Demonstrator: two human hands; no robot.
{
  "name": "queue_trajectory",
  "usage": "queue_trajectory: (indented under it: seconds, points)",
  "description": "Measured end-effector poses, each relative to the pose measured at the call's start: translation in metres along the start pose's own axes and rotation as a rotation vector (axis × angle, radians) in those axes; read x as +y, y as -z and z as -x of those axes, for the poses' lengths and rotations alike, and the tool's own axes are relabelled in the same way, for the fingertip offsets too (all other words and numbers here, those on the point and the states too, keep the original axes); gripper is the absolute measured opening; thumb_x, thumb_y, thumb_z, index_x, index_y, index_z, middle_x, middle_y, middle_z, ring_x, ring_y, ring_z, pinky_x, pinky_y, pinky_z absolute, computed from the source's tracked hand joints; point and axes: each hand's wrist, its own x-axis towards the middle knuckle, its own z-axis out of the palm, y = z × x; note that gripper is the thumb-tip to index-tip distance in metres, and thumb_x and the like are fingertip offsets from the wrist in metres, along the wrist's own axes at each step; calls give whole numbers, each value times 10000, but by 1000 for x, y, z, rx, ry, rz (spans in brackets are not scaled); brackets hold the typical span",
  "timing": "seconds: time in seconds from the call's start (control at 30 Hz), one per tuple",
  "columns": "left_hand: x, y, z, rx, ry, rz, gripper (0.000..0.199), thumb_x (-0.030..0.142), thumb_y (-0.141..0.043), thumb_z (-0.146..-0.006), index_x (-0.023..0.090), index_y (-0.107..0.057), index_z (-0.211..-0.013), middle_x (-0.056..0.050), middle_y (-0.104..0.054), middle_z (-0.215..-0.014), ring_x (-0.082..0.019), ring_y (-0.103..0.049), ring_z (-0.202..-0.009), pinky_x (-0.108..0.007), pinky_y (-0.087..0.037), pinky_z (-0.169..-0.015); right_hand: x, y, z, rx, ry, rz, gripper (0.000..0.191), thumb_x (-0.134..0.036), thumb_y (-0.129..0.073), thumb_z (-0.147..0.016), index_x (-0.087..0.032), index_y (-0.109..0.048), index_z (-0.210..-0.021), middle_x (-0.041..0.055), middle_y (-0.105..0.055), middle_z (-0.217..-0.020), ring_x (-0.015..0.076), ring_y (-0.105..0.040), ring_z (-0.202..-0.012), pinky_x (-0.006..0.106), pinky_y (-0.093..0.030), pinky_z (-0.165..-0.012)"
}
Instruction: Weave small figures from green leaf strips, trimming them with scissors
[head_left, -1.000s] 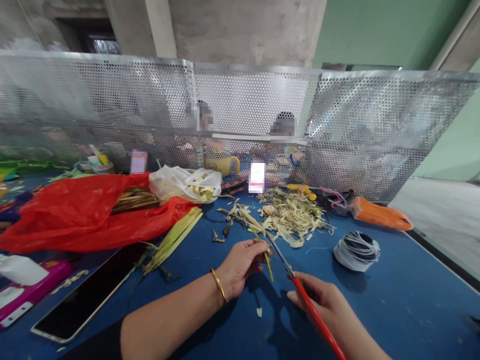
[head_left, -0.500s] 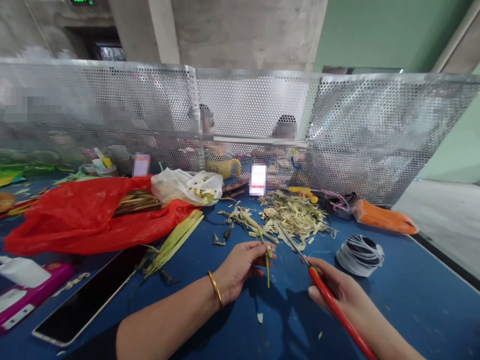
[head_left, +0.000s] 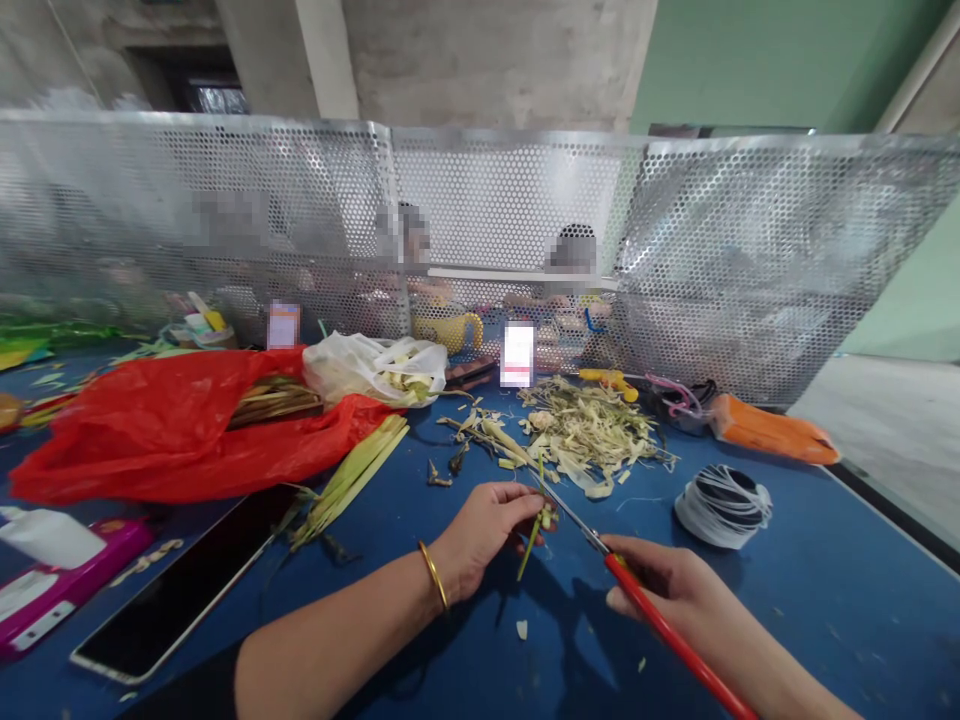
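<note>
Between the thumb and fingers of my left hand (head_left: 499, 525) is a thin green plant stem (head_left: 530, 552), with a small pale knotted piece near the fingertips. My right hand (head_left: 660, 585) is wrapped round the red handle of a pair of scissors (head_left: 622, 570). Their metal blades point up and left, the tips beside the stem at my left fingertips; whether they touch it I cannot tell. Just beyond the hands lies a heap of pale plant scraps (head_left: 592, 430). A small white scrap (head_left: 522, 630) rests on the blue table (head_left: 450, 660) below my left hand.
Right of the hands stands a spool of white cord (head_left: 722, 508), with an orange packet (head_left: 772, 430) behind it. At left lie a red plastic bag (head_left: 150, 430), green-yellow leaf strips (head_left: 352, 475), a dark phone (head_left: 187, 590) and a purple power strip (head_left: 75, 580). A perforated metal screen (head_left: 510, 200) spans the back.
The scissors have moved left, bringing the blades close to my left fingertips. The stem has tilted, its lower end swinging left. My left hand has barely moved.
</note>
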Motion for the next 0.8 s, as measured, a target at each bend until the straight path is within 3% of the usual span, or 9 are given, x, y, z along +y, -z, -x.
queue_trajectory:
  seconds: [0.17, 0.3, 0.43, 0.6, 0.8]
  points:
    - [-1, 0, -1, -6, 7, -8, 206, 338, -630, -723, 137, -666, -746, -18, -660, -698, -88, -538, -564, -200, -335, -517, 7, -1, -2, 19, 11, 5, 324, -399, -684, -725, -166, -738, -944, 22, -681, -847, 210, -596, -804, 262, -505, -708]
    - [0, 0, -1, -1, 4, -18, 216, 357, -640, -708, 143, -660, -728, -14, -661, -700, -93, -537, -573, -205, -335, -519, 12, -2, -4, 45, 12, 20, 342, -366, -702, -702, -173, -737, -981, 14, -677, -799, 203, -599, -764, 255, -510, -669]
    - [0, 0, 0, -17, 17, -5, 214, 360, -642, -710, 147, -655, -724, -13, -661, -708, -97, -541, -587, -206, -325, -515, 10, -4, -2, 37, 13, 28, 292, -394, -688, -718, -173, -744, -900, 8, -668, -746, 193, -598, -737, 244, -510, -658]
    - [0, 1, 0, -25, 34, -2, 214, 361, -652, -727, 148, -668, -744, -25, -675, -733, -98, -539, -606, -199, -320, -516, 4, -5, 1, 34, 23, 32, 336, -413, -681, -722, -166, -740, -942, 9, -659, -704, 215, -608, -768, 267, -515, -703]
    - [1, 4, -4, 50, -18, 70, 252, 345, -705, -730, 124, -714, -850, -52, -684, -792, -57, -465, -561, -163, -284, -464, 6, -1, -2, 275, 40, 21, 588, -481, -679, -686, -126, -667, -1154, 51, -676, -793, 226, -610, -774, 274, -517, -691]
